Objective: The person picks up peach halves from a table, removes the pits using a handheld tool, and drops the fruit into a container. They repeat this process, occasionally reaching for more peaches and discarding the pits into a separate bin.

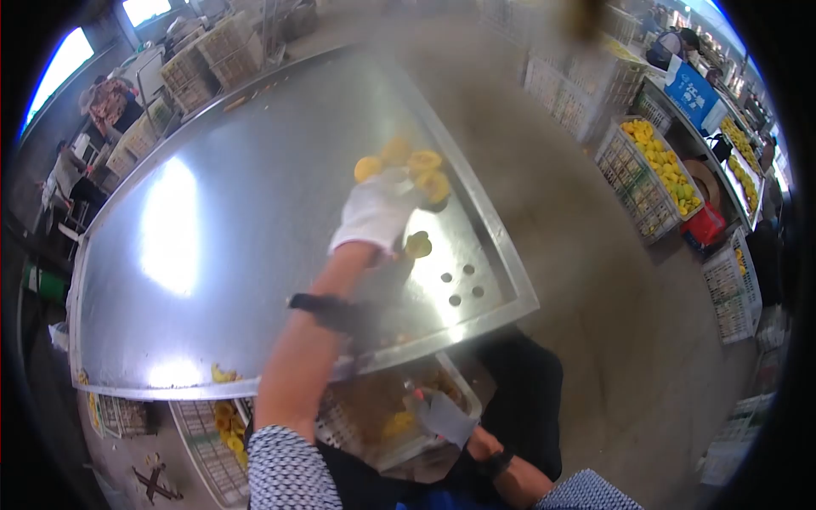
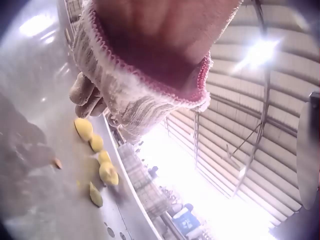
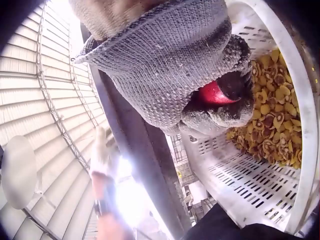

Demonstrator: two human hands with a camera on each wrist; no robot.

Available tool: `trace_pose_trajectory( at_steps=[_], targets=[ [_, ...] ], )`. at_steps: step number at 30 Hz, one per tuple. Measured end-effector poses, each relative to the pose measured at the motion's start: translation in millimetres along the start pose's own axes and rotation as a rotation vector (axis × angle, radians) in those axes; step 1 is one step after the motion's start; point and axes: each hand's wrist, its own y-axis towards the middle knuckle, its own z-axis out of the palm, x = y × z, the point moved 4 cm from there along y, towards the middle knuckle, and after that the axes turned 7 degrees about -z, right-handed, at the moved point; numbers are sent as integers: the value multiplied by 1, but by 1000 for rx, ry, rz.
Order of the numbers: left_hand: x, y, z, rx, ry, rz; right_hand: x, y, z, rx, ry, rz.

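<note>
My left hand (image 1: 378,208), in a white glove, is over the metal table (image 1: 255,204), beside several yellow fruit pieces (image 1: 425,161). In the left wrist view its fingers (image 2: 85,95) hang down near the yellow pieces (image 2: 84,129), and no piece shows between them. A greenish piece (image 1: 418,245) lies nearer the table's holes. Below the table edge, my grey-gloved right hand (image 1: 444,418) grips a tool with a red handle (image 3: 216,94); its fingers curl round it, and the tool's far end is hidden in the right wrist view.
A white crate (image 3: 240,175) under the right hand holds many fruit pieces (image 3: 275,110). Another crate (image 1: 200,433) stands below the table's near edge. Crates of yellow fruit (image 1: 663,166) stand at the right. People and stacked crates (image 1: 191,76) are in the background.
</note>
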Motion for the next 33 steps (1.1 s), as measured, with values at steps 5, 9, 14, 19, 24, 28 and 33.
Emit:
trace_pose_trajectory(
  at_steps=[5,9,14,19,24,28,33],
  targets=[
    [-10,52,63,107,-49,-34,-40,16,5,-132,30,-328],
    [-4,10,44,74,-256,-62,-18,1,-1,-58,83,-238],
    [15,-100,-17,223,-966,-244,50,-56,-21,-146,405,-390],
    [31,-197,-31,73,-1146,-323,122,-72,-25,-443,44,-791],
    [37,-251,-24,10,-929,-243,123,-59,-3,-658,-117,-842],
    [51,-276,-13,8,-914,-148,120,-74,3,-640,-183,-809],
    [62,-285,-10,3,-936,-205,115,-79,10,-582,-211,-877]
  ],
)
